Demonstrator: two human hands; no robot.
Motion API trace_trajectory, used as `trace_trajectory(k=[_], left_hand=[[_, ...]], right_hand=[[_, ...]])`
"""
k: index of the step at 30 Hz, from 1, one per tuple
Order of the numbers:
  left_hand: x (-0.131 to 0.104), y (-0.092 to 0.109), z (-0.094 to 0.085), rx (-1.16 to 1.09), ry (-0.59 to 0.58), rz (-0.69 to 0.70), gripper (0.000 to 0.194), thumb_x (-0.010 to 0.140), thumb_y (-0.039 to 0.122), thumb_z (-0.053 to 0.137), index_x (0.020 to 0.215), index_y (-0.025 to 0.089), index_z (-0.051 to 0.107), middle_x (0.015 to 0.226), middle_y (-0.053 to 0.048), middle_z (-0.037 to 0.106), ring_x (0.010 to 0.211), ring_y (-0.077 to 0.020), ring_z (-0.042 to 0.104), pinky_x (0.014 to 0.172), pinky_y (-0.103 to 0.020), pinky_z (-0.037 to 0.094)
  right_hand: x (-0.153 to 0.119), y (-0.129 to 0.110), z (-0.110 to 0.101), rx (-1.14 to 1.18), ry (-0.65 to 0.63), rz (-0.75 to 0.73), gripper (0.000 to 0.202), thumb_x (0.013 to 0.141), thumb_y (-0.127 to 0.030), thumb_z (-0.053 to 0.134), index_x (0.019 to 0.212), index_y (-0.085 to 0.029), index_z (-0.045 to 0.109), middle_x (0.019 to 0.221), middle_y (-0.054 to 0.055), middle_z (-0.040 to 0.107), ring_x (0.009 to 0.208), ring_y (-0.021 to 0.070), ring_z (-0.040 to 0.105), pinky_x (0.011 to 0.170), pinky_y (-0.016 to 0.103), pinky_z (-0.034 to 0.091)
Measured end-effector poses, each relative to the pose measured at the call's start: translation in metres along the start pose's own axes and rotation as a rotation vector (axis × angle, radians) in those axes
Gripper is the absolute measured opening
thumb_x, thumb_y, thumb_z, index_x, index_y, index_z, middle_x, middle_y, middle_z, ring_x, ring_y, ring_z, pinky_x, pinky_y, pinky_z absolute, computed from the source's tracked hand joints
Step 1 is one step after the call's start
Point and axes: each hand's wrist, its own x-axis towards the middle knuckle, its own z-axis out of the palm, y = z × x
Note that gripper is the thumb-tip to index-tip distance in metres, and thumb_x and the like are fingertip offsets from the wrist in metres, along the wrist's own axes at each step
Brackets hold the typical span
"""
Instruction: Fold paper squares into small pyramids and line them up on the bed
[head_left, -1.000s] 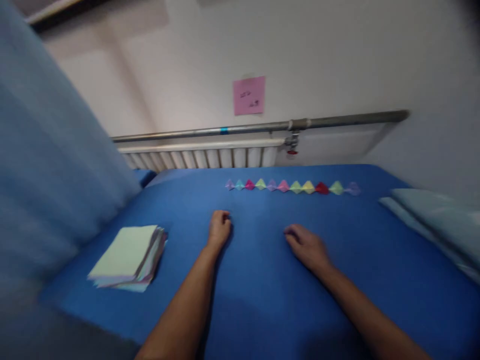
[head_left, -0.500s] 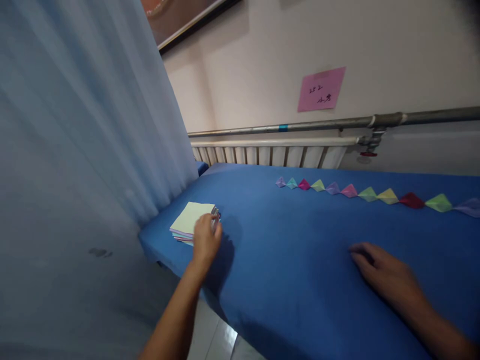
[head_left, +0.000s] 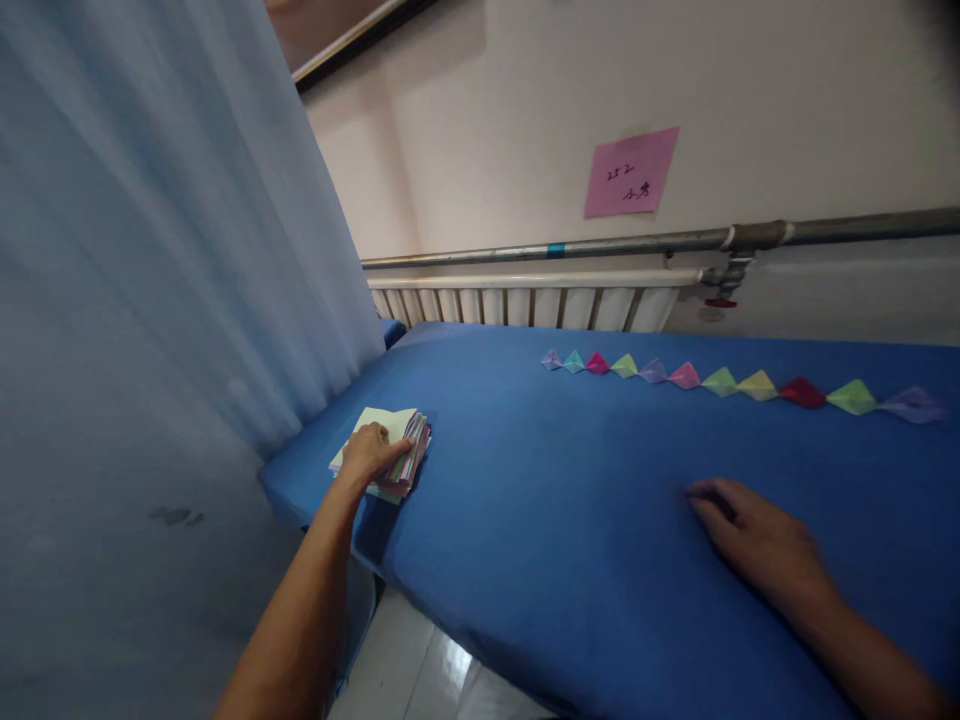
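A stack of coloured paper sheets [head_left: 400, 425], pale green on top, lies near the left end of the blue-covered surface [head_left: 525, 520]. My left hand [head_left: 369, 452] is on the stack, fingers curled over the top sheet and thumb along its right edge, where the layers fan apart. My right hand [head_left: 754, 530] hovers or rests over the blue cover at the right, its thumb and fingers apart with nothing seen between them. Beyond it a row of folded paper diamonds [head_left: 721, 381] in several colours runs along the back.
A pale blue curtain [head_left: 187, 300] hangs down the left side. Behind the surface stand a white radiator [head_left: 517, 307] and a metal pipe [head_left: 630, 245] with a valve [head_left: 724, 285]. A pink note [head_left: 631, 173] is on the wall.
My left hand has shifted from the stack's right side onto its top, and the stack's edge is more spread. My right hand is almost unmoved. The view has shifted slightly.
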Motion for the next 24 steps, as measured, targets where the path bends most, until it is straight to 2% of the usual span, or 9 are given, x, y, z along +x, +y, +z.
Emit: trace_trajectory(k=[5, 12, 15, 20, 24], left_hand=[[0.004, -0.006, -0.006, -0.039, -0.048, -0.015, 0.067, 0.07, 0.063, 0.059, 0.11, 0.01, 0.063, 0.113, -0.017, 0.067, 0.101, -0.0289, 0.063, 0.072, -0.029, 0.042], [0.005, -0.012, -0.008, -0.156, -0.065, -0.024, 0.063, 0.066, 0.06, 0.064, 0.104, 0.01, 0.064, 0.103, -0.014, 0.068, 0.093, -0.0282, 0.062, 0.07, -0.03, 0.041], [0.004, -0.016, -0.009, -0.251, -0.066, -0.022, 0.058, 0.064, 0.059, 0.064, 0.098, 0.012, 0.065, 0.096, -0.011, 0.069, 0.086, -0.0258, 0.062, 0.066, -0.029, 0.041], [0.001, -0.021, -0.008, -0.461, -0.065, -0.018, 0.052, 0.063, 0.058, 0.062, 0.09, 0.014, 0.066, 0.079, -0.003, 0.068, 0.068, -0.0178, 0.06, 0.057, -0.025, 0.041], [-0.006, -0.024, -0.014, -0.599, 0.016, -0.046, 0.039, 0.066, 0.054, 0.056, 0.072, 0.016, 0.063, 0.055, 0.003, 0.056, 0.051, -0.013, 0.051, 0.048, -0.023, 0.036]], right_hand=[[0.002, 0.001, 0.002, -0.008, 0.003, 0.026, 0.03, 0.063, -0.046, 0.041, 0.075, -0.025, 0.059, 0.086, 0.006, 0.068, 0.077, 0.0265, 0.063, 0.07, 0.038, 0.047], [0.001, -0.001, 0.001, -0.021, 0.015, 0.039, 0.032, 0.06, -0.047, 0.039, 0.073, -0.025, 0.058, 0.086, 0.005, 0.069, 0.077, 0.0264, 0.063, 0.071, 0.038, 0.048], [0.002, 0.0, 0.001, -0.019, 0.024, 0.018, 0.031, 0.06, -0.047, 0.039, 0.071, -0.025, 0.057, 0.086, 0.005, 0.069, 0.078, 0.0263, 0.064, 0.073, 0.038, 0.048], [0.003, 0.003, 0.003, -0.016, 0.033, 0.018, 0.028, 0.062, -0.045, 0.041, 0.071, -0.026, 0.058, 0.081, 0.003, 0.069, 0.07, 0.0242, 0.063, 0.065, 0.036, 0.048], [0.001, -0.001, 0.002, -0.014, 0.025, 0.019, 0.027, 0.063, -0.044, 0.041, 0.073, -0.025, 0.058, 0.085, 0.005, 0.069, 0.075, 0.0248, 0.063, 0.068, 0.036, 0.047]])
